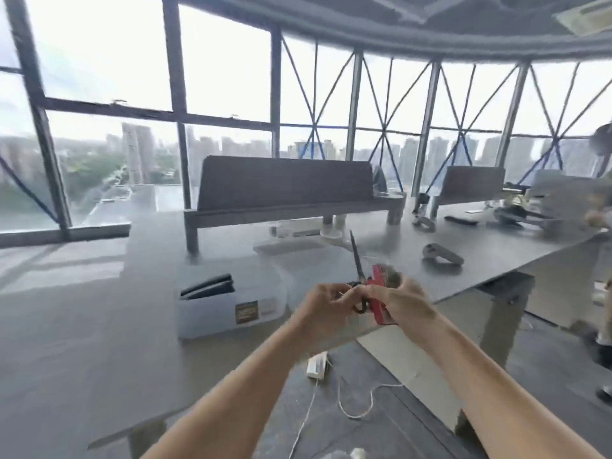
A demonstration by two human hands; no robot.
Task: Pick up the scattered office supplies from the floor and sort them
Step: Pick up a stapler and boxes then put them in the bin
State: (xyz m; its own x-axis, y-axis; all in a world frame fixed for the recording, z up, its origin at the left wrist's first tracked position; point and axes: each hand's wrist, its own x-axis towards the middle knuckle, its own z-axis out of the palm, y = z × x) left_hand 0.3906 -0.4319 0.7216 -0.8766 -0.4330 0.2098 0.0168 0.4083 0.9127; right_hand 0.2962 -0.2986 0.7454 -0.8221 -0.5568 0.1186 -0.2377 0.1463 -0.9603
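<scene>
Both my hands meet above the front edge of the grey desk (pixel 99 326). My left hand (pixel 326 301) grips the black handles of a pair of scissors (pixel 357 260), whose blades point up and away. My right hand (pixel 402 301) holds a red flat pack (pixel 379 293) just right of the scissors. A translucent plastic bin (pixel 231 293) stands on the desk to the left of my hands, with a dark flat item (pixel 208 288) leaning inside it.
On the floor below lie a small white box (pixel 317 364) and a loose white cord (pixel 357 405). Two grey controllers (pixel 442 255) rest on the desk to the right. A dark divider panel (pixel 284 183) stands behind. Another person (pixel 601 220) is at the far right.
</scene>
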